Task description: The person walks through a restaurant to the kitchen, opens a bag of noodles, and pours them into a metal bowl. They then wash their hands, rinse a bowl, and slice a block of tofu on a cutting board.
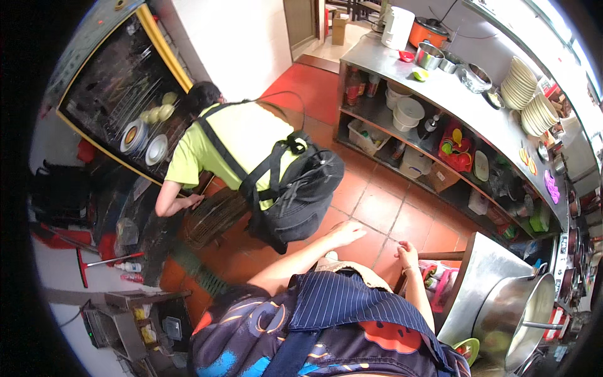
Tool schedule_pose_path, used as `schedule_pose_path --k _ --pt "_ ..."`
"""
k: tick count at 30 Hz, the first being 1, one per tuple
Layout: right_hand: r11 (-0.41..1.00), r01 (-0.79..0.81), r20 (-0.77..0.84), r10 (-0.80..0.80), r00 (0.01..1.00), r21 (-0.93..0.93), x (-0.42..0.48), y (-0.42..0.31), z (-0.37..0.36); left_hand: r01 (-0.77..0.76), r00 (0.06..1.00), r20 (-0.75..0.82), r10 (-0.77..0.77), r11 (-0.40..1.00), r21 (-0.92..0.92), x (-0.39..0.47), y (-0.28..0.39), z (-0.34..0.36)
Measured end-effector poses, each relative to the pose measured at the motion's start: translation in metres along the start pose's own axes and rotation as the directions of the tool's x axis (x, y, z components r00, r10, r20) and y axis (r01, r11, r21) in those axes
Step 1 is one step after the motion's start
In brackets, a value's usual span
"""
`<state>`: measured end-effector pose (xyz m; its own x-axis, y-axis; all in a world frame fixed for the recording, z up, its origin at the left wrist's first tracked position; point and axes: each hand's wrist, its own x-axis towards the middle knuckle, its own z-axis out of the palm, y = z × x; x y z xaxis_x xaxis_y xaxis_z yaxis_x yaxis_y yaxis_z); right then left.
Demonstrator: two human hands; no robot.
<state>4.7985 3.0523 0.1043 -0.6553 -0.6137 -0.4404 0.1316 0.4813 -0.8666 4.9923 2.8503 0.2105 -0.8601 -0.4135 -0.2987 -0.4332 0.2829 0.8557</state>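
Note:
My left hand [347, 233] hangs over the tiled floor [379, 208] with nothing visible in it, just right of a black backpack [301, 193]. The backpack is on a bent-over person [245, 136] in a yellow-green shirt. My right hand [407, 256] is empty, its fingers loosely parted, close to the end of a wooden bar [441, 256] by the steel counter. Whether it touches the bar cannot be told. A dark blue pinstriped apron [346, 301] covers my front. The person's hand is at a long woven basket [212, 219] low on the floor.
On the right stands a steel shelf counter [377, 59] with stacked bowls [518, 84], steel pots [429, 56] and an orange cooker [427, 32]. A large steel stockpot [513, 320] is at lower right. A glass-fronted cabinet [113, 70] holds plates at left. A floor drain grate [200, 271] lies lower left.

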Motion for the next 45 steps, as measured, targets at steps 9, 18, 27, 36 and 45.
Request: schedule_pose_path --k 9,18,27,36,45 --pt "0.98 -0.192 -0.264 0.197 0.944 0.045 0.108 -0.024 -0.08 -0.383 0.907 -0.117 0.405 0.907 0.173 0.182 0.089 -0.036" --pt "0.599 0.165 -0.049 -0.323 0.945 -0.783 0.341 -0.127 -0.092 0.116 0.976 -0.187 -0.11 0.993 0.018 0.307 0.06 -0.122" --pt "1.0 -0.016 0.476 0.013 0.879 0.003 0.5 -0.342 0.009 0.295 0.853 -0.4 -0.336 0.942 -0.162 0.351 0.008 -0.164" --pt "0.907 0.39 0.778 -0.128 0.615 -0.159 0.531 -0.403 0.115 0.273 0.73 -0.52 -0.444 0.886 -0.374 0.429 -0.044 -0.241" --pt "0.98 0.178 0.843 -0.018 0.537 -0.093 0.607 -0.493 0.196 0.397 0.559 -0.59 -0.582 0.813 -0.426 0.454 -0.047 -0.349"
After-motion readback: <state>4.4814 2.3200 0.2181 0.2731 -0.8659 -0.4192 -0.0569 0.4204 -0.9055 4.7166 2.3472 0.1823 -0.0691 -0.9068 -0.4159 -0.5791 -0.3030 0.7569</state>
